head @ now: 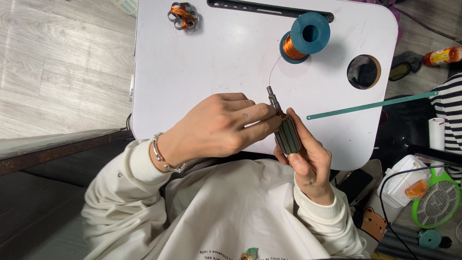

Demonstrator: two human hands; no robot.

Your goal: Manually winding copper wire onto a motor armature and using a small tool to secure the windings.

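Note:
My right hand [308, 159] grips a dark slotted motor armature [287, 136] by its core, with the steel shaft [272, 97] pointing up and away. My left hand [219, 127] reaches across, its fingertips pinched at the armature's top end beside a bit of copper winding. A thin copper wire [272, 71] runs from the shaft area up to a blue spool of copper wire [303, 38] lying on the white lap table [202, 72]. A silver bracelet [161, 155] sits on my left wrist.
A wound copper coil piece [183, 16] lies at the table's far left corner. The table has a round cup hole [364, 71] and a handle slot [260, 6]. A green hacksaw blade [373, 105] overhangs the right edge. A green racket-shaped swatter [434, 203], a white box and a bottle [442, 56] lie on the floor at right.

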